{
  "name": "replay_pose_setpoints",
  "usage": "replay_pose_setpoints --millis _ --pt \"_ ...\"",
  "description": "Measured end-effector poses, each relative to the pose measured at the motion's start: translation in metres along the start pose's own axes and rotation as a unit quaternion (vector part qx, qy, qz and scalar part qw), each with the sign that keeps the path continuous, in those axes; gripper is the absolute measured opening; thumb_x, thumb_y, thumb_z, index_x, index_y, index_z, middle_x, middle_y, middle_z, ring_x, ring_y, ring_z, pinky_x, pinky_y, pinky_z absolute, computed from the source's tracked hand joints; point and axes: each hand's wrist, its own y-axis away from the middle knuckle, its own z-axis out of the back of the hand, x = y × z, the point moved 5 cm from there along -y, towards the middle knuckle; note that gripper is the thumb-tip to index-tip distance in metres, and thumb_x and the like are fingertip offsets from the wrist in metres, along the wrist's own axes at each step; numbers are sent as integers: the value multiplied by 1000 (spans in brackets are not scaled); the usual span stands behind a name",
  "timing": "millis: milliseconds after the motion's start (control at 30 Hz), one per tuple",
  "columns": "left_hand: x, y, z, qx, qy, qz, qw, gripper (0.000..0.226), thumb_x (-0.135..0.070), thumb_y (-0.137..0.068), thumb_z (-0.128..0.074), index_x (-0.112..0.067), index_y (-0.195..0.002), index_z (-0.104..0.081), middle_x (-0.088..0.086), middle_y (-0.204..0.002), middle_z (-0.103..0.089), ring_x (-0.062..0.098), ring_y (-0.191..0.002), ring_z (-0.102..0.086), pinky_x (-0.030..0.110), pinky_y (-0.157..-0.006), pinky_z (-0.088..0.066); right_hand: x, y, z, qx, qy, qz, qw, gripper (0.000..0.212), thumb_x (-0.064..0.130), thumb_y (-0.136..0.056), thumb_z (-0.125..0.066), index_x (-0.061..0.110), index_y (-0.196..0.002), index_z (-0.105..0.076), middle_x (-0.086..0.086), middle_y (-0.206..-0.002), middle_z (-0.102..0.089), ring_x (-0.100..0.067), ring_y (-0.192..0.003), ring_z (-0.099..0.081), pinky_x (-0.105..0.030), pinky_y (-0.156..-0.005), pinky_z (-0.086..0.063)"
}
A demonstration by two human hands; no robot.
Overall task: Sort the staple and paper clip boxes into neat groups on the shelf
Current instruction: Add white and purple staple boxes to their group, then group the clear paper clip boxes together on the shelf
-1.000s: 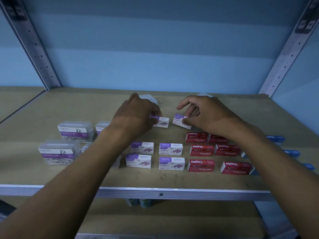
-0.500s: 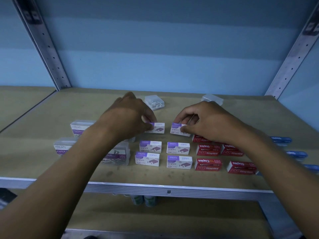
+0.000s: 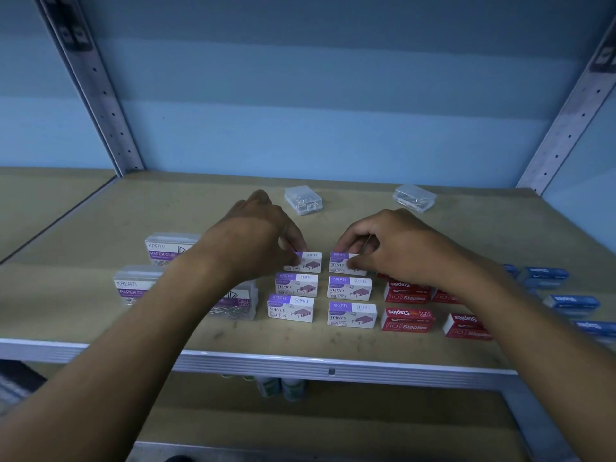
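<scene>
The left hand [image 3: 256, 241] rests knuckles-up on the shelf [image 3: 100, 225], its fingertips pinched on the left end of a white-and-purple staples box [image 3: 308, 262] that sits flat on the board. Just to its right, the right hand [image 3: 396, 245] does the same with a second white-and-purple box [image 3: 343, 264], thumb and forefinger clamped on its right end. The two boxes lie side by side with a narrow gap between them, forming the far row of a block.

Nearer the person than the hands, four more boxes of the same kind [image 3: 350, 288] sit in two tidy rows of two, lined up under the held pair. To the right of these, partly under the right forearm, lie the red staples boxes [image 3: 407, 320], also in rows. Further right again, near the shelf's edge, are blue boxes [image 3: 571, 302].

Left of the left hand and partly hidden by its forearm stand clear paper clip boxes [image 3: 166, 250] with purple labels. Beyond both hands, toward the blue back wall, two small clear plastic cases [image 3: 303, 200] lie well apart from each other, one beyond each hand.
</scene>
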Motion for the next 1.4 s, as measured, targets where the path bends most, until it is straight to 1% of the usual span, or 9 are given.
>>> replay_pose_setpoints --millis 133,400,600,733,900,1067,1167,1267,1400 --pt "2 -2 -3 -4 2 1 1000 16 -34 -83 -73 -42 -96 -76 -20 -89 -69 11 -102 -37 22 -75 -27 -1 0 -1 5 3 0 1000 20 19 -82 -81 34 -96 -78 17 -83 -74 7 -73 -67 -11 -65 -47" --pt "18 -8 -2 -3 43 25 999 35 -51 -81 -69 -41 -114 -68 -19 -112 -64 8 -105 -32 25 -81 -32 -13 2 25 -34 -24 -10 999 12 31 -90 -72 36 -98 -78 29 -72 -69 8 -65 -61 -6 -63 -42" --pt "28 -35 -7 -5 11 35 999 39 -55 -91 -51 -34 -122 -65 -10 -133 -61 22 -126 -36 41 -105 -35 -60 -6 53 -106 34 -67 992 19 32 -92 -69 31 -109 -76 17 -107 -71 7 -89 -59 -8 -75 -40" --pt "32 -61 -17 38 -7 40 998 46 -53 -95 -44 -18 -116 -64 4 -126 -62 29 -122 -39 29 -94 -23 -98 -11 64 -141 81 -133 978 30 24 -92 -65 24 -121 -72 2 -126 -68 -8 -99 -55 -20 -77 -39" --pt "42 -88 -37 77 -40 54 995 54 -89 -69 -29 -43 -91 -47 1 -116 -63 29 -111 -50 51 -100 -37 -120 -26 71 -164 120 -153 967 47 30 -87 -70 22 -133 -62 -7 -136 -61 -26 -121 -57 -28 -87 -40" --pt "39 -97 -45 135 -70 46 987 67 -85 -78 -29 -38 -119 -55 -2 -141 -54 26 -132 -43 48 -111 -26 -130 -40 74 -138 144 -168 965 66 38 -89 -67 21 -149 -44 -10 -149 -48 -30 -134 -48 -35 -103 -40" --pt "35 -96 -48 149 -83 40 985 74 -76 -86 -33 -30 -142 -44 2 -152 -42 25 -140 -35 43 -115 -19 -134 -44 66 -92 157 -169 969 62 39 -92 -63 19 -148 -46 -7 -148 -51 -30 -131 -50 -37 -103 -42" --pt "38 -94 -49 154 -82 60 983 83 -82 -81 -32 -30 -146 -38 5 -155 -38 28 -142 -31 46 -116 -21 -135 -46 61 -71 169 -176 967 45 35 -96 -58 16 -137 -55 -9 -139 -58 -30 -121 -56 -33 -87 -43" --pt "38 -91 -46 149 -73 68 984 73 -76 -86 -35 -32 -144 -39 7 -155 -37 31 -142 -30 48 -115 -23 -135 -46 63 -85 161 -175 968 48 28 -94 -61 17 -141 -54 -10 -144 -54 -31 -126 -53 -31 -89 -40"
